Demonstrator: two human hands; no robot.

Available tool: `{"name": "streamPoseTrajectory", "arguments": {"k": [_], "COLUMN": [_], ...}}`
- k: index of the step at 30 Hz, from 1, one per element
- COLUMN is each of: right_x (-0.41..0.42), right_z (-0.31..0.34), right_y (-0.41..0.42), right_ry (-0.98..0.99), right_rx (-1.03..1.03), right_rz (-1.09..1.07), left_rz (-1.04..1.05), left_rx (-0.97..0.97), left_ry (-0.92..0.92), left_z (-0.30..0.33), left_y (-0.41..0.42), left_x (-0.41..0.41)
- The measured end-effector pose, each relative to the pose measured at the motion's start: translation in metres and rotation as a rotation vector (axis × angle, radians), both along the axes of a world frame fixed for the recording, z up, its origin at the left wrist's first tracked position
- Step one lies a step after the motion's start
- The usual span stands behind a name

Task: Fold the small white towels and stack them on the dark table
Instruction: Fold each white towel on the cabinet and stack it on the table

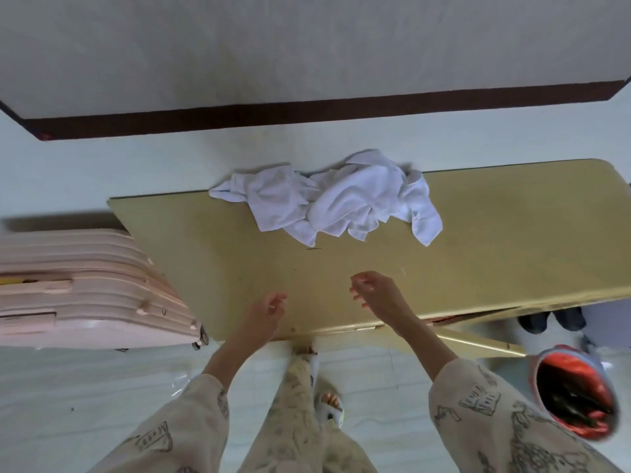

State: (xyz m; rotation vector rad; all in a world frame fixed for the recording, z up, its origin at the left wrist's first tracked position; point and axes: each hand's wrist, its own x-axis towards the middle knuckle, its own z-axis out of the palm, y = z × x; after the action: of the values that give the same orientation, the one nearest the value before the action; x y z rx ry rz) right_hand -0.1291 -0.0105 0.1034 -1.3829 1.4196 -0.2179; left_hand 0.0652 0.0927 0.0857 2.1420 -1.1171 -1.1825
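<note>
Towels [336,203]: white, crumpled heap, far edge of bench [495,233]. My left hand [268,310] and right hand [374,290]: loosely open, empty, above the bench. Readable writing: none.

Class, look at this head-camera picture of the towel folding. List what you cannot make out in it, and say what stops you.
- Number of white towels: head view, they lie crumpled over one another in one heap.
- Right end of the table: head view, cut off by the picture's right edge.
- Contents of the red-lined bag: head view, dark and blurred.
- Fingertips of the left hand and right hand: head view, motion blur.
</note>
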Motion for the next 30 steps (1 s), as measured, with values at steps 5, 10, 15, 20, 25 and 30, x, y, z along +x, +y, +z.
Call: {"name": "streamPoseTrajectory", "arguments": {"k": [5,10,15,20,25,30], "right_x": [0.028,0.046,0.040,0.037,0.038,0.045], "right_z": [-0.038,-0.079,-0.107,-0.108,-0.106,-0.090], "right_y": [-0.047,-0.085,-0.093,-0.100,-0.103,-0.114], "right_ry": [0.235,0.501,0.690,0.663,0.647,0.650], "right_rx": [-0.051,-0.048,-0.096,-0.026,0.022,0.084], "right_rz": [0.167,0.462,0.671,0.711,0.719,0.690], "left_rz": [0.083,-0.202,-0.397,-0.245,-0.143,0.014], "left_rx": [0.049,0.120,0.046,-0.002,-0.082,-0.264], "left_ry": [-0.080,-0.407,-0.594,-0.669,-0.644,-0.343], "left_z": [-0.033,-0.069,-0.101,-0.115,-0.105,-0.067], "left_y": [-0.066,-0.118,-0.153,-0.181,-0.193,-0.172], "left_x": [0.030,0.055,0.067,0.082,0.091,0.077]}}
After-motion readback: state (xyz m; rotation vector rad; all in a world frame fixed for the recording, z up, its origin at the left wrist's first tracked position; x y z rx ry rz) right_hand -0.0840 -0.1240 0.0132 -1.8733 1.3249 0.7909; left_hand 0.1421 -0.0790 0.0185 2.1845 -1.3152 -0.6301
